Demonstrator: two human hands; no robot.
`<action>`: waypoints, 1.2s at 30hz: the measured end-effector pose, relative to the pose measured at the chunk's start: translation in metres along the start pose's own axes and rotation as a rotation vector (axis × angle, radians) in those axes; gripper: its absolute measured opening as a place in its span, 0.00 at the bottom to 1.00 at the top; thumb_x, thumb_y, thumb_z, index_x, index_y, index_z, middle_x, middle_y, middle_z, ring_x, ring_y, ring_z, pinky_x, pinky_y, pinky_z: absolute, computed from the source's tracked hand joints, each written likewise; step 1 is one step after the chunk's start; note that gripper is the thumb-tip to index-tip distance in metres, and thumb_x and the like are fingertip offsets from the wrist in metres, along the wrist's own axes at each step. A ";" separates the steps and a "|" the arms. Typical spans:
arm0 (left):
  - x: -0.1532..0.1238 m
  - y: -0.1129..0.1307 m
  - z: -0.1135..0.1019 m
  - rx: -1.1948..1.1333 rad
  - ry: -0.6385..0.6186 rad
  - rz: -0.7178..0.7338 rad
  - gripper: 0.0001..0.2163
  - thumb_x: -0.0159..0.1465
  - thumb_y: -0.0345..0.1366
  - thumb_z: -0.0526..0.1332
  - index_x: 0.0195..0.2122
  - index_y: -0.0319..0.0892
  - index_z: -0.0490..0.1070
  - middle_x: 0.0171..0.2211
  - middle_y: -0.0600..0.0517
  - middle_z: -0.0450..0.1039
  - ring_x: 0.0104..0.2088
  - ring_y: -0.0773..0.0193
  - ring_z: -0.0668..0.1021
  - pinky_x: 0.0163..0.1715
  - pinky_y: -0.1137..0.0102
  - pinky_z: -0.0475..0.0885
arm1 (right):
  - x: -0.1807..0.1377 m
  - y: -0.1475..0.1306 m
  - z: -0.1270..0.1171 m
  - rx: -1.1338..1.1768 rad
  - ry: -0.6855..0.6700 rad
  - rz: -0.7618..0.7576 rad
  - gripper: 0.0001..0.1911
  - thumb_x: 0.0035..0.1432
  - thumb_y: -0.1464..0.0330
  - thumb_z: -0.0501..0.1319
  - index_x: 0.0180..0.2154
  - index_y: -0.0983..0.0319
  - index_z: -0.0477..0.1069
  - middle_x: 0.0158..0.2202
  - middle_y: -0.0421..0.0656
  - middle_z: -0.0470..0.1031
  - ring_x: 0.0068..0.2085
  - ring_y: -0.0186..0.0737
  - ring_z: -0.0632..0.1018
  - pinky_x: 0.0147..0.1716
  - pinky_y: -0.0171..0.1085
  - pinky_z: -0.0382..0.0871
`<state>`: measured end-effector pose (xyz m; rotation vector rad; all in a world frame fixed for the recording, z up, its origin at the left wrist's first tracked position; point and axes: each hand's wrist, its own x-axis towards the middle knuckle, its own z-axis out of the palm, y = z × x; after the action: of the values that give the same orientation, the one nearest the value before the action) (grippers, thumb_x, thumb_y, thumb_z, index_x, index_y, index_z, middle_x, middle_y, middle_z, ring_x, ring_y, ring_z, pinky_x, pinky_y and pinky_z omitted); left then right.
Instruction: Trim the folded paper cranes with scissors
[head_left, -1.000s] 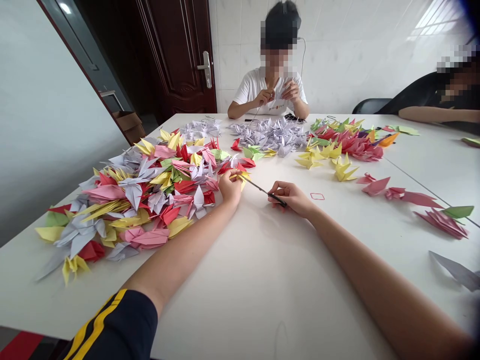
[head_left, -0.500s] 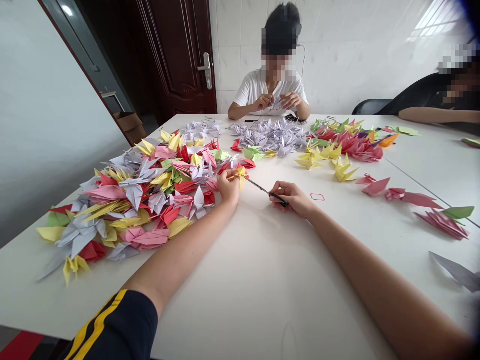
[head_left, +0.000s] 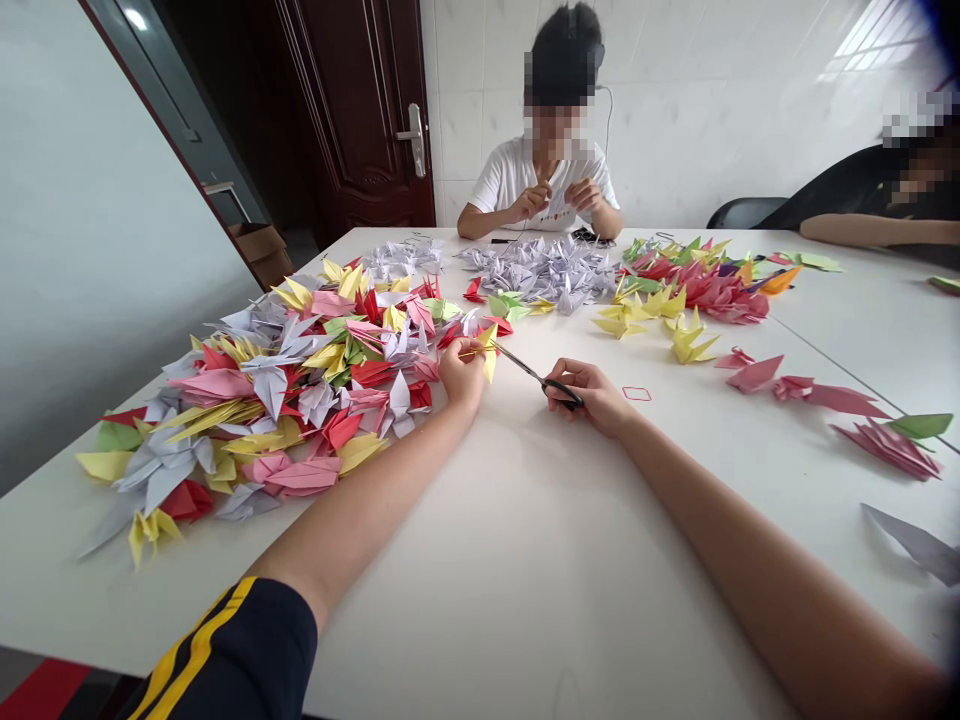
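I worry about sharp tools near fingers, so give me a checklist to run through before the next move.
1. Yellow folded paper gripped by the left hand: ok, its fingers pinch one side.
2. Scissors held by the handle: ok, the right hand has the black end.
3. Blades open or shut: cannot tell, they look too thin here.
4. Left fingers well away from the blades: not ok, the far end reaches the paper close beside them.
5. Co-worker's hands away from the scissors: ok, both are across the table.
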<state>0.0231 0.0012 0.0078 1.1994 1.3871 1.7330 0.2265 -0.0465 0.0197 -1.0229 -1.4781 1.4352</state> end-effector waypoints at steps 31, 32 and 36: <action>-0.005 0.004 0.003 -0.356 -0.466 -0.275 0.14 0.51 0.37 0.72 0.30 0.41 0.67 0.31 0.50 0.77 0.35 0.59 0.82 0.40 0.61 0.79 | 0.008 0.010 -0.010 0.196 0.246 -0.052 0.24 0.40 0.65 0.75 0.41 0.58 0.74 0.30 0.40 0.78 0.29 0.36 0.78 0.21 0.31 0.61; -0.007 0.006 0.004 -0.363 -0.543 -0.306 0.15 0.51 0.39 0.72 0.31 0.41 0.68 0.31 0.49 0.78 0.35 0.58 0.82 0.41 0.59 0.79 | 0.008 0.010 -0.010 0.201 0.265 -0.052 0.24 0.40 0.65 0.75 0.42 0.58 0.73 0.34 0.41 0.79 0.32 0.39 0.80 0.22 0.31 0.62; -0.009 0.008 0.005 -0.345 -0.699 -0.347 0.16 0.50 0.40 0.73 0.34 0.41 0.69 0.30 0.48 0.79 0.33 0.56 0.83 0.42 0.57 0.79 | 0.007 0.010 -0.010 0.223 0.231 -0.061 0.26 0.40 0.65 0.75 0.42 0.55 0.71 0.43 0.44 0.81 0.40 0.45 0.82 0.26 0.33 0.68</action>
<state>0.0323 -0.0069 0.0128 1.1288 0.7766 1.0914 0.2340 -0.0357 0.0104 -0.9608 -1.1466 1.3541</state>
